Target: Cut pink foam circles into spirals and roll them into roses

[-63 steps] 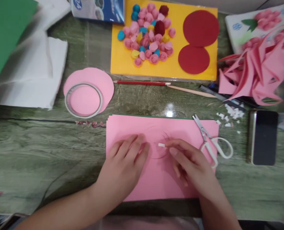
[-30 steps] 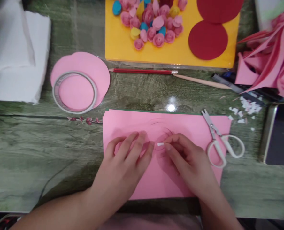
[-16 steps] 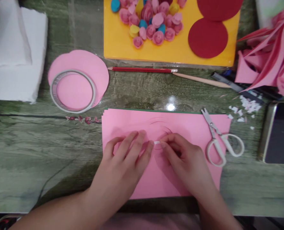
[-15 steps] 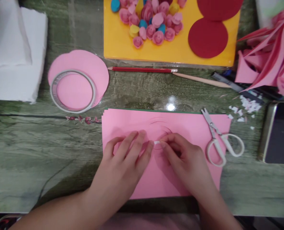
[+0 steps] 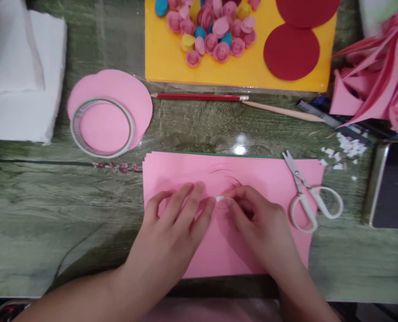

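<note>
A stack of pink paper sheets [image 5: 205, 264] lies under both hands. My left hand [image 5: 175, 223] rests on it with the fingers spread, pressing a pink paper piece with curved cut lines. Thumb and forefinger of my right hand [image 5: 261, 219] pinch one end of a small white strip [image 5: 220, 198], perhaps tape or paper, close to the left thumb. Other fingers of that hand are curled. White-handled scissors [image 5: 299, 179] lie slightly spread on the stack, right of my right hand.
A tape roll [image 5: 131, 134] sits on pink paper circles [image 5: 141, 103] at left. A red pencil [image 5: 199, 97], a wooden stick [image 5: 282, 110], yellow sheets [image 5: 172, 71] with curled paper flowers [image 5: 221, 51], dark red circles [image 5: 292, 52], white scraps [image 5: 351, 146] and a phone [image 5: 391, 185] lie around.
Hardly anything differs. Both hands keep their places, and the right fingertips still pinch the white strip, which has shifted very slightly.
</note>
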`<action>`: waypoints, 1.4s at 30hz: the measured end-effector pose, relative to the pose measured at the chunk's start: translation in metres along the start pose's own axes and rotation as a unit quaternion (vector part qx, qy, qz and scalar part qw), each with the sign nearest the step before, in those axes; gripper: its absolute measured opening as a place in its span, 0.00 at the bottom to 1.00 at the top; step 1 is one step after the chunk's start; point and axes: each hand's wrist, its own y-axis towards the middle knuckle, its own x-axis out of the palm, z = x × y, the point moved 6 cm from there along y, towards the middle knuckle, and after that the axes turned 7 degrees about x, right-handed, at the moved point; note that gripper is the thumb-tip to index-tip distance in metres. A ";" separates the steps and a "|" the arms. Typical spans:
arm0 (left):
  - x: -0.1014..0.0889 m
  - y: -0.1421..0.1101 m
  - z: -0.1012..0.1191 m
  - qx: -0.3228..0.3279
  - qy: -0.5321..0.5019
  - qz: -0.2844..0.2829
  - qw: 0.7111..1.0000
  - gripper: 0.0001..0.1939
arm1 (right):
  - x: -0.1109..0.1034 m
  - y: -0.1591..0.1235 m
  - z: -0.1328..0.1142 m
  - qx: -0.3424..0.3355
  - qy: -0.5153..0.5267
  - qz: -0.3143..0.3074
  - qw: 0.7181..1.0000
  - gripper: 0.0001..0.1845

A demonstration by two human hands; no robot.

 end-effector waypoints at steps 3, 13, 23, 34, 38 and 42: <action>0.000 -0.001 0.000 0.003 0.005 0.002 1.000 0.21 | 0.000 0.000 0.000 -0.003 -0.002 0.008 1.000 0.06; 0.000 0.001 0.002 -0.001 0.010 -0.029 1.000 0.25 | 0.000 0.000 -0.001 -0.010 -0.010 0.012 1.000 0.05; 0.001 0.003 0.005 -0.040 -0.008 -0.009 0.999 0.24 | 0.000 -0.014 -0.008 -0.086 -0.139 0.106 0.981 0.08; 0.002 0.002 0.004 -0.048 -0.042 0.032 0.997 0.20 | -0.008 -0.044 -0.012 -0.165 -0.246 0.194 0.935 0.28; 0.002 0.003 0.005 -0.044 -0.036 0.033 0.998 0.20 | 0.015 -0.040 0.000 -0.231 -0.273 0.109 0.928 0.25; 0.001 0.002 0.006 -0.040 -0.027 0.041 0.998 0.19 | 0.017 -0.037 0.006 -0.244 -0.328 0.128 0.904 0.26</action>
